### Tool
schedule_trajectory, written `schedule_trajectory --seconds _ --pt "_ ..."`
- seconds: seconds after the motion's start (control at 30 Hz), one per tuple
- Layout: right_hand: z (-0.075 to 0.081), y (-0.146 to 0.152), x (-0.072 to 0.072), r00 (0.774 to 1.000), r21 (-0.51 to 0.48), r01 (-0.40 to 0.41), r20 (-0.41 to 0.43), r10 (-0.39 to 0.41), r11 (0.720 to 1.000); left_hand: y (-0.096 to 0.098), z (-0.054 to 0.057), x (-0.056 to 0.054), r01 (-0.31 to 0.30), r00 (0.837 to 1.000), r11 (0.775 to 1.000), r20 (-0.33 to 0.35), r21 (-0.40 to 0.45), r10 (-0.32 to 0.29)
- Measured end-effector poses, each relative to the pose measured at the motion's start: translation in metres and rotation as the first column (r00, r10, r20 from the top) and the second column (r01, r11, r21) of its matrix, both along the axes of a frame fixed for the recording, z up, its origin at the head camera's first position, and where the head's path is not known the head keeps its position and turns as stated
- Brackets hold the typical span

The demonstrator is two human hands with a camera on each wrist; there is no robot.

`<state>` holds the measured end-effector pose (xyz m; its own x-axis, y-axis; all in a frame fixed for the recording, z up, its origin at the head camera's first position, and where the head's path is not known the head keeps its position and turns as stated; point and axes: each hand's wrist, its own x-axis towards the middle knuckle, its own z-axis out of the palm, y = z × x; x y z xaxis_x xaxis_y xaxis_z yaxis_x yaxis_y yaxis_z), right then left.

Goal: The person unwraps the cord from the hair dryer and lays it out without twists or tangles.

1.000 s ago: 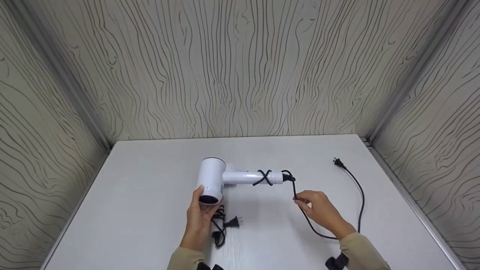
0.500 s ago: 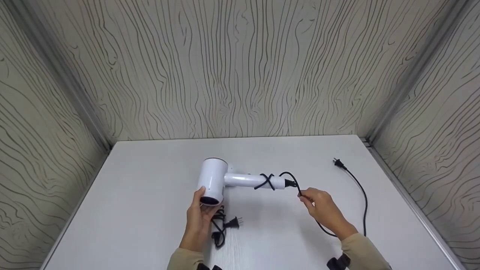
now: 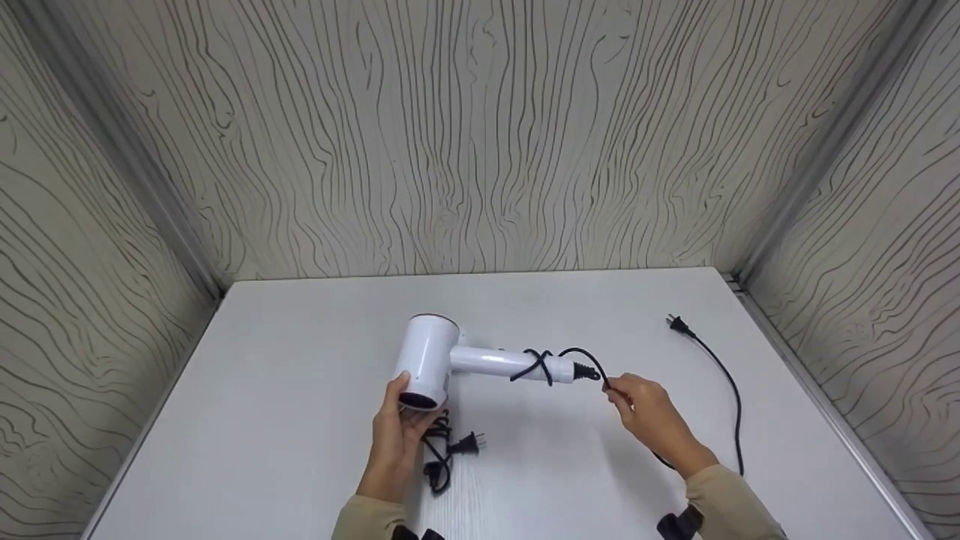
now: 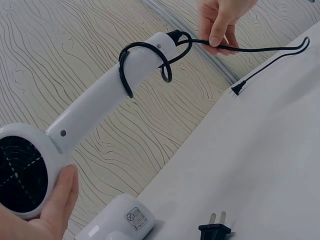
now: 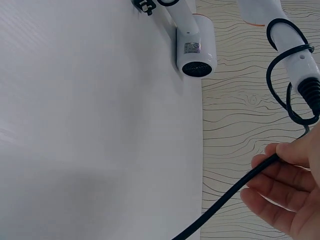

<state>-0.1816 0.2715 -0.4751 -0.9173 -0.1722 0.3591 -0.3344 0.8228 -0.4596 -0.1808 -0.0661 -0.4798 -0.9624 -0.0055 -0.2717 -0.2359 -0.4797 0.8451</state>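
My left hand (image 3: 397, 442) grips a white hair dryer (image 3: 426, 358) by the lower end of its barrel, raised above the table with the handle pointing right. A black power cord (image 5: 225, 201) loops loosely around the handle (image 4: 100, 95) in a crossing. Between thumb and fingers, my right hand (image 3: 651, 416) pinches this cord just past the handle's end. From there the cord sags to the table and runs up to its two-pin plug (image 3: 679, 325) at the right. In the left wrist view, the dryer's dark round grille (image 4: 20, 172) shows beside the left hand.
A second white hair dryer (image 5: 196, 47) lies on the white table (image 3: 285, 360), mostly hidden beneath the held one in the head view. Its wrapped cord and black plug (image 3: 466, 444) show near the left wrist. Wood-patterned panels (image 3: 480, 135) enclose the table's back and sides.
My right hand has moved right and slightly up with the cord. The handle's end has tilted downward and shifted right, and the loops on it sit looser. The left hand stays nearly still.
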Motion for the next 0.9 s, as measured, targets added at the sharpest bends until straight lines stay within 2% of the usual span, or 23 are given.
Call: schedule_trajectory --seconds 0.37,0.73,0.9 --pt "-0.006 0.004 0.002 0.998 0.057 -0.016 0.068 0.012 0.998 0.0 0.004 -0.003 -0.001 1.0 1.0 -0.007 0.028 0.001" --pt "-0.012 0.006 0.006 0.992 0.095 -0.08 0.104 0.07 0.992 0.001 0.005 -0.004 -0.003 1.0 1.0 0.0 0.03 0.003" --pt "-0.016 0.006 0.007 0.986 0.103 -0.09 0.15 0.074 0.991 0.002 0.006 -0.005 -0.01 1.0 0.999 0.011 0.036 0.01"
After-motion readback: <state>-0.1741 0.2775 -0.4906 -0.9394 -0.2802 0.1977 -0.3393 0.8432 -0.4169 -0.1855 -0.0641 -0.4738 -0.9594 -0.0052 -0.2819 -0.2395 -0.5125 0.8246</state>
